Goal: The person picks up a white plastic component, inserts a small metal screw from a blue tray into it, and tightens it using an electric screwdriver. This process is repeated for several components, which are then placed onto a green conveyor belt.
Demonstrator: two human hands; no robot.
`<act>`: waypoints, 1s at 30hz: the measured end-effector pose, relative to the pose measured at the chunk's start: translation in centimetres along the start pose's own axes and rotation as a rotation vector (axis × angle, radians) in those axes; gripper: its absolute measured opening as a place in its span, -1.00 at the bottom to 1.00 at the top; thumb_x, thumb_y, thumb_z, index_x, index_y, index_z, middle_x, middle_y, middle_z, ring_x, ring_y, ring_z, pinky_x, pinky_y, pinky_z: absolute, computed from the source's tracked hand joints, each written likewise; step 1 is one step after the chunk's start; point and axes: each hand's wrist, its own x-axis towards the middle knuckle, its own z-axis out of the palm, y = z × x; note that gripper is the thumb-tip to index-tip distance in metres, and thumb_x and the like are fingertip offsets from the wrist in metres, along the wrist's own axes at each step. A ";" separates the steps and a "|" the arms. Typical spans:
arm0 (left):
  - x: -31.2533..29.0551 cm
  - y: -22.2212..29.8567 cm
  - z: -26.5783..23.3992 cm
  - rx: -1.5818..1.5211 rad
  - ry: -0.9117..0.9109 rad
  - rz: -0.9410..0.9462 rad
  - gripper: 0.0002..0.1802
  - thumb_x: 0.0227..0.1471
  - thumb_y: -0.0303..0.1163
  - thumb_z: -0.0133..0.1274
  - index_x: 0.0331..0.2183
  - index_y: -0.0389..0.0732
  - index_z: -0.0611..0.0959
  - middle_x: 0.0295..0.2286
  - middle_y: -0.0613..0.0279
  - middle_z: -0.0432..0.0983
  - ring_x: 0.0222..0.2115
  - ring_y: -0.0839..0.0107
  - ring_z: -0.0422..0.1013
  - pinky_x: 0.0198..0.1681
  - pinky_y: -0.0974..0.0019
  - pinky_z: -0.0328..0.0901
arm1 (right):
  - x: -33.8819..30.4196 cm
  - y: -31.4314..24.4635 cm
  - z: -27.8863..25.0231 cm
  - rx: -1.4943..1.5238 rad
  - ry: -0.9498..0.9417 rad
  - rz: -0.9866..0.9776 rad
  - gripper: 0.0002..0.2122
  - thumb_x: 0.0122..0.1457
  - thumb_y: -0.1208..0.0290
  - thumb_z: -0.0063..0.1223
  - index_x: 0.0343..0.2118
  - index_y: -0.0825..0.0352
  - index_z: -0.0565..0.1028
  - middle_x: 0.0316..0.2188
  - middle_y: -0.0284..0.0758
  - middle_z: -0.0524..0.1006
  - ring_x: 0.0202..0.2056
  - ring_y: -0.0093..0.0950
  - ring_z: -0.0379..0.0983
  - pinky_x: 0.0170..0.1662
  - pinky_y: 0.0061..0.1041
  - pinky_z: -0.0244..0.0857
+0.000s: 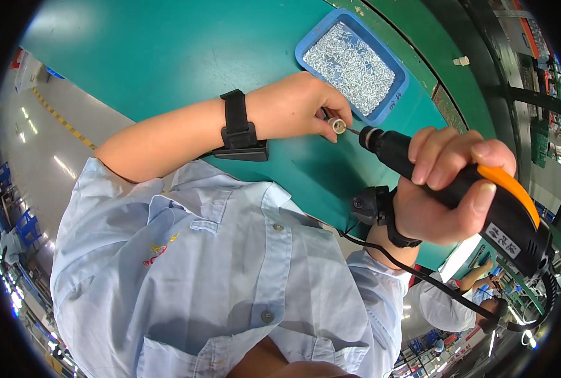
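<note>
My left hand is closed, pinching a small pale cylindrical fitting between thumb and fingers, its round open end toward the right. Wrapped around a black electric screwdriver with an orange lever is my right hand. The driver's thin bit points at the fitting's open end; whether it touches inside is too small to tell. Just beyond my left hand, a blue tray holds a heap of small silver pieces that look like screws or pins.
A green work surface lies under both hands. Another small pale fitting lies at the far right. Dark straps circle both wrists, and a black cable runs near my right arm. Lower right, another person works at a bench.
</note>
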 end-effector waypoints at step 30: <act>-0.1 0.3 -0.3 0.032 -0.015 -0.029 -0.72 -0.25 -0.53 0.19 -0.34 -0.29 0.61 -0.46 0.14 0.53 -0.45 0.32 0.43 -0.33 0.31 0.32 | 0.9 2.2 1.8 -0.032 0.103 0.120 -0.72 0.10 0.31 0.06 -0.32 0.38 0.25 -0.75 -0.36 0.29 -0.75 -0.55 0.23 -0.63 -0.56 0.20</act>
